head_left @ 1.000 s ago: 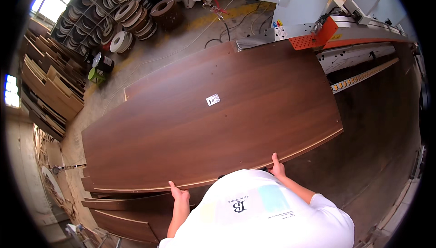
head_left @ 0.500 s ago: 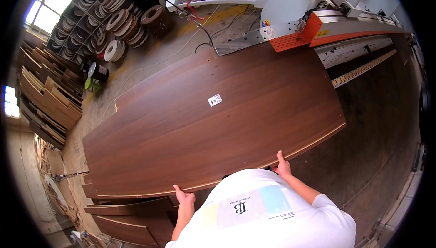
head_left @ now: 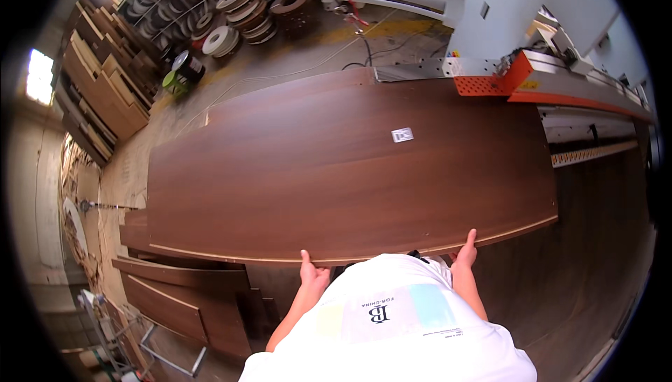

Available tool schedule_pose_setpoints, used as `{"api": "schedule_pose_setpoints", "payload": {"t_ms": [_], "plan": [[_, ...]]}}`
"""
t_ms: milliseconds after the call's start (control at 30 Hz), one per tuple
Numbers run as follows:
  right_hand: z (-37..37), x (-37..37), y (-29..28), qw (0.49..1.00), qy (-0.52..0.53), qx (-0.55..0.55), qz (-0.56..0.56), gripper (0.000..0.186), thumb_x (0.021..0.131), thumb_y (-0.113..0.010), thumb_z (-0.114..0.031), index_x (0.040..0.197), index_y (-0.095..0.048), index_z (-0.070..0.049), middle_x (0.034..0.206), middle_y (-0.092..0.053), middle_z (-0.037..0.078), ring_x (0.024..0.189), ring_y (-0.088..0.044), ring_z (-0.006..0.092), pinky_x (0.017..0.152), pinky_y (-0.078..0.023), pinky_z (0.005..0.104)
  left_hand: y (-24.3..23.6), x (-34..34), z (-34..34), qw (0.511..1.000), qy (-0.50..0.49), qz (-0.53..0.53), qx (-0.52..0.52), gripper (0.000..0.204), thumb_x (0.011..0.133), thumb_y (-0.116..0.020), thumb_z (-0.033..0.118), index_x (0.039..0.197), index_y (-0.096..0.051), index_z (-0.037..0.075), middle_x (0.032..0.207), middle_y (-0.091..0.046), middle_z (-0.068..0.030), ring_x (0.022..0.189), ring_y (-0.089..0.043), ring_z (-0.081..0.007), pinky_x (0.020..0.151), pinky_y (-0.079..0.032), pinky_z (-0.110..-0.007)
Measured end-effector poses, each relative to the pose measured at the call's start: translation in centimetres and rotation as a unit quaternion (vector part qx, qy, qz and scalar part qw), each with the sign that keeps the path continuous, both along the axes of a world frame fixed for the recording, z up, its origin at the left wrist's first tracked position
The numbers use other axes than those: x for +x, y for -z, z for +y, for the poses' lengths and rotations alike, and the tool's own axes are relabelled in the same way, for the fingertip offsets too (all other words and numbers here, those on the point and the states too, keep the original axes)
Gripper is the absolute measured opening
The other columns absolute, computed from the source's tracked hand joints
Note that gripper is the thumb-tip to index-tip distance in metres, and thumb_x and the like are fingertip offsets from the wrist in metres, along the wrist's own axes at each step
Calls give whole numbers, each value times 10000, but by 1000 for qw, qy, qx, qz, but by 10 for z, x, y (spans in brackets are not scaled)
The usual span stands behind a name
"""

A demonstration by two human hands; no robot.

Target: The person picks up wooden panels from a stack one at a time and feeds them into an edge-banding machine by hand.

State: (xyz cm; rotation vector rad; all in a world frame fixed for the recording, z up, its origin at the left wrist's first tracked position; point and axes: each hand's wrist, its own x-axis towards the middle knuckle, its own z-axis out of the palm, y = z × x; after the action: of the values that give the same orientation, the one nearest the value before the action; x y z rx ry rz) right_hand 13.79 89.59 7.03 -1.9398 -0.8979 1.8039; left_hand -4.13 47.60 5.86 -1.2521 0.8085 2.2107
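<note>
A large dark-brown wood-grain panel spans the view in front of me, with a small white label stuck on its top face. My left hand grips its near edge, thumb on top and the fingers hidden beneath. Farther right along that same pale edge, my right hand holds it likewise, thumb up and fingers underneath. Between the two hands the edge comes close to my body. The panel's far right part lies beside an orange perforated plate of a machine.
A white machine with an orange-trimmed beam stands at the far right. Brown boards are stacked at the near left, and more boards lean farther back. Edging rolls fill a rack behind a green bucket.
In the view, the panel has turned slightly and its label has shifted right and up. Both hands appear farther right, still gripping the near edge. The surroundings have shifted as the head view turned.
</note>
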Motion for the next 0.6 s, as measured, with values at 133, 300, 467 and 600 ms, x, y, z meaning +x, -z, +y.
{"api": "schedule_pose_setpoints", "payload": {"t_ms": [133, 300, 467, 600], "plan": [[22, 1, 0, 998, 58, 1, -11, 763, 806, -611, -755, 1240, -588, -128, 1153, -633, 9, 978, -608, 182, 683, -467, 334, -46, 8, 38, 999, 42, -27, -21, 573, 1026, -500, 437, 1429, -407, 40, 1384, -517, -190, 1310, -464, -361, 1074, -420, -510], [8, -14, -1, 997, 76, -15, 17, 755, 814, -610, -719, 1351, -517, -196, 1310, -546, -4, 1103, -529, 182, 811, -435, 371, -51, 11, 1, 938, 329, 80, -76, 563, 1023, -520, 383, 1415, -436, -11, 1352, -548, -226, 1203, -562, -346, 1036, -445, -497], [-50, -39, -1, 995, 65, -35, 62, 752, 846, -588, -688, 1399, -484, -189, 1391, -509, 2, 1201, -504, 226, 912, -442, 401, -35, -11, -61, 960, 242, 70, -125, 481, 1000, -545, 458, 1219, -570, 31, 1148, -640, -130, 1053, -619, -265, 890, -513, -429], [-108, -53, 14, 990, 46, -52, 121, 739, 840, -604, -680, 1378, -490, -187, 1334, -526, 57, 1172, -514, 246, 919, -461, 411, -31, -40, -111, 957, 216, 83, -173, 472, 1001, -533, 471, 1207, -570, 47, 1131, -647, -104, 1035, -626, -262, 891, -512, -453]]}}
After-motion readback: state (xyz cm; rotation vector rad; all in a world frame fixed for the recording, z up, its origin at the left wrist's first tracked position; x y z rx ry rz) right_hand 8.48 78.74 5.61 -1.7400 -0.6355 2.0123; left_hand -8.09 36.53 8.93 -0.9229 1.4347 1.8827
